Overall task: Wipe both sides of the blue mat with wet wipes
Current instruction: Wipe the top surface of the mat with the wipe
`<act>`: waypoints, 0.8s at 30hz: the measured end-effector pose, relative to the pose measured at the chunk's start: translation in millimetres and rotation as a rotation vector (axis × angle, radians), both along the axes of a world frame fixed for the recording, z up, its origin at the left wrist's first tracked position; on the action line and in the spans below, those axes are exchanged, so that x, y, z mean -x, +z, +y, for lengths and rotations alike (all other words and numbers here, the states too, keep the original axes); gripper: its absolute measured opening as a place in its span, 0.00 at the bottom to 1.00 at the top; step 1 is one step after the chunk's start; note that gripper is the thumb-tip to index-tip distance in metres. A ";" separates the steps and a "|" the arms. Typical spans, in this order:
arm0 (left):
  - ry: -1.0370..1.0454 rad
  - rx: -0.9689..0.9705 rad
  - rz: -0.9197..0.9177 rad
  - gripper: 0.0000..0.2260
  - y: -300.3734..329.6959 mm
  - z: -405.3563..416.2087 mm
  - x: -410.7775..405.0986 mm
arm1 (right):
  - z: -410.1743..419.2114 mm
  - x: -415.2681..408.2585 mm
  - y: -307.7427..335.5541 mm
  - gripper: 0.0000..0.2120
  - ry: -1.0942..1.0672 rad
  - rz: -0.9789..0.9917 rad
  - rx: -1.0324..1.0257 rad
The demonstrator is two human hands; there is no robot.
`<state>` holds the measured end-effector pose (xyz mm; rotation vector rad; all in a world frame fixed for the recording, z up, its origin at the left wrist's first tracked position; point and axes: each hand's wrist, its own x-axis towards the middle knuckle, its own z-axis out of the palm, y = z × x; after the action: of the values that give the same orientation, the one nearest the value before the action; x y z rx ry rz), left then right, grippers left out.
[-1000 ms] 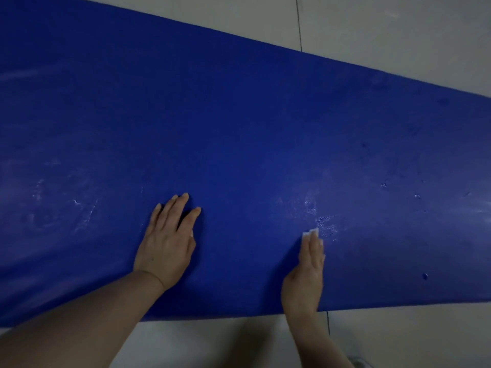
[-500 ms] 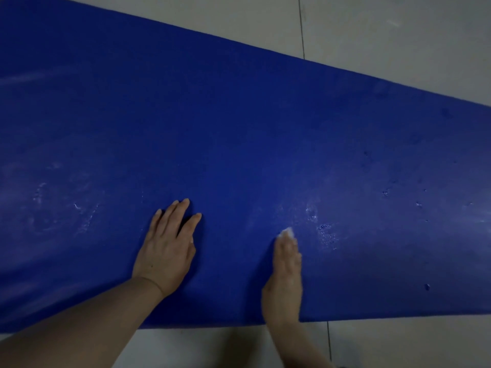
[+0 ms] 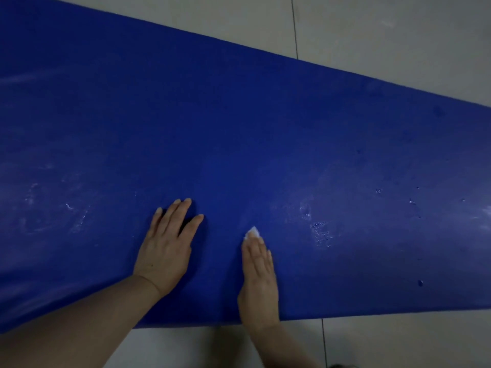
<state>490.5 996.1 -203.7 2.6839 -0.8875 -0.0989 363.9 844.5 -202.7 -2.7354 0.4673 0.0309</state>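
Note:
The blue mat (image 3: 239, 128) lies flat on the floor and fills most of the view. My left hand (image 3: 166, 248) rests flat on it near the front edge, fingers straight and slightly spread. My right hand (image 3: 259, 277) lies just to its right, fingers straight and together, pressing a white wet wipe (image 3: 252, 232) onto the mat. Only a small corner of the wipe shows beyond my fingertips. Wet streaks and droplets glisten on the mat to the right of my right hand and at the far left.
Light grey floor tiles (image 3: 385, 35) with dark grout lines show beyond the mat's far edge and along its near edge (image 3: 186, 346).
My right hand has slid the wipe leftward across the mat, away from the wet patch and closer to my left hand. The left hand has stayed in place.

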 end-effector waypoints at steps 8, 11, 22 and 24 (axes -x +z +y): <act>-0.010 0.041 0.037 0.32 6.9 -41.6 9.4 | -73.7 17.2 3.8 0.45 -0.315 0.036 0.090; -0.005 0.001 0.069 0.27 0.9 -42.6 13.0 | -55.8 11.5 1.8 0.46 -0.197 0.029 0.070; 0.007 -0.057 0.087 0.23 -5.2 -45.6 12.5 | -58.5 7.9 -3.0 0.32 -0.014 -0.030 0.029; 0.002 -0.061 0.095 0.23 -5.6 -45.4 13.0 | -58.7 8.5 -4.1 0.31 -0.014 -0.044 0.020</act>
<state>477.5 950.7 -209.3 2.7101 -0.8663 -0.2550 355.4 785.8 -206.7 -2.7460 0.4767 -0.0374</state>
